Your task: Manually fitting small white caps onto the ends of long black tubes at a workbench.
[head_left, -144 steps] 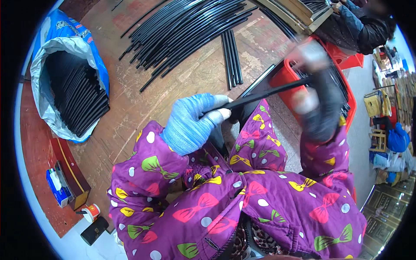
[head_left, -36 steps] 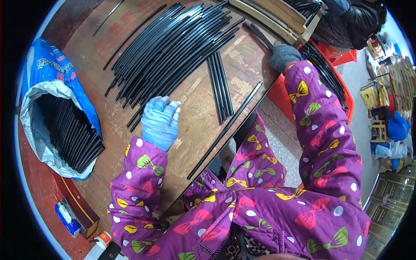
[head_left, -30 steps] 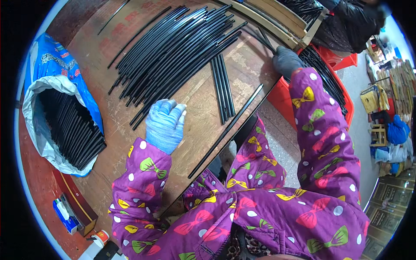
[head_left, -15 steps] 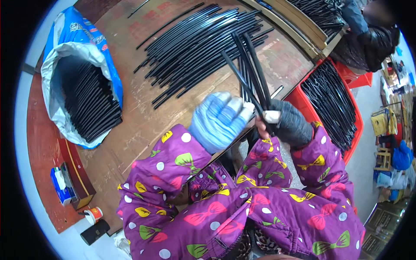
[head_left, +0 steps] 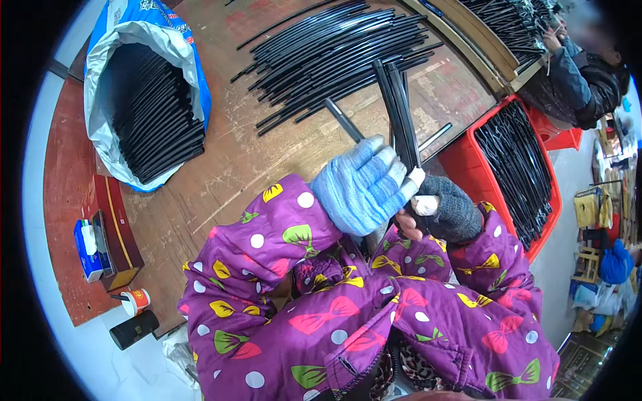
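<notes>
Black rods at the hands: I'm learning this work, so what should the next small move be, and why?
Perhaps ease the slanting rod clear of the bundle with the left hand: its upper end already stands apart, and its lower part passes behind that hand.

1. left hand [head_left: 361,190]: palm side hidden; its grip cannot be determined.
2. single rod [head_left: 344,120]: near end hidden behind the left hand.
3. right hand [head_left: 447,210]: covers the near ends of the held rods [head_left: 397,110]; these overlap, so the count cannot be determined.
4. rod pile [head_left: 341,57], toward the far edge of the tabletop [head_left: 221,180]: lower layers hidden.
5. sack [head_left: 120,15], near the tabletop's left edge: cut off by the picture's top edge; inner rod ends hidden.
6. red bin [head_left: 463,157], beyond the tabletop's right edge: bottom hidden beneath its rods.
7. co-worker [head_left: 588,93], past the far right corner: head blurred.
</notes>
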A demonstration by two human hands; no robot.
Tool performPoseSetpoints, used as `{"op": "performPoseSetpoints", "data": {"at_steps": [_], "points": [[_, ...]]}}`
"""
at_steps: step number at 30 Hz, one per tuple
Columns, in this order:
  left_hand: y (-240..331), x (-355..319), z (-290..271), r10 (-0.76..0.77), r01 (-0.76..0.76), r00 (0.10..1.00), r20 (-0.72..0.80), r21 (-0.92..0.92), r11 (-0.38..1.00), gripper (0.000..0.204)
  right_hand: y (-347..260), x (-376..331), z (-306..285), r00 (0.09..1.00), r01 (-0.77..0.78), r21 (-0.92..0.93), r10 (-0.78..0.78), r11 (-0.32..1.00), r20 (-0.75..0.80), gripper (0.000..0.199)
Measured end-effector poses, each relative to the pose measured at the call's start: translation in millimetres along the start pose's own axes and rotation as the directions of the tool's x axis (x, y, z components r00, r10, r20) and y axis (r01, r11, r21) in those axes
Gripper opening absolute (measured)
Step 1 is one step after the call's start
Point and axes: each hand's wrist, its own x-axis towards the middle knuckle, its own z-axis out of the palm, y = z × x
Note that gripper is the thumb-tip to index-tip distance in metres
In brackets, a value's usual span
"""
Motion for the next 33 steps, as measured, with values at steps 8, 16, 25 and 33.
{"op": "performPoseSetpoints", "data": {"at_steps": [8, 16, 25, 33], "points": [[9.9, -4.1, -15.5, -0.807, 0.771, 0.292, 0.513, -0.626, -0.119, 0.031, 20.4, 1.5, 5.2, 0.973, 0.16, -0.174, -0.185, 0.972, -0.136, 0.026], [16.0, -6.6, -19.6, -0.587, 0.487, 0.34, 0.735, -0.672, -0.558, 0.032, 61.5, 22.4, 13.4, 0.999, -0.026, -0.101, 0.03, 0.995, 0.035, 0.024], [-7.6, -38.2, -34.4, -0.741, 0.362, 0.302, 0.6, -0.791, -0.493, 0.021, 16.7, 26.5, -44.5, 0.839, 0.076, -0.897, -0.514, 0.436, -0.179, 0.019], [-12.2, -45.3, -29.4, -0.666, 0.451, 0.174, 0.725, -0.66, -0.601, 0.022, -34.6, 91.2, -91.6, 0.694, -0.507, -0.853, -0.526, 0.126, -0.491, 0.041]]}}
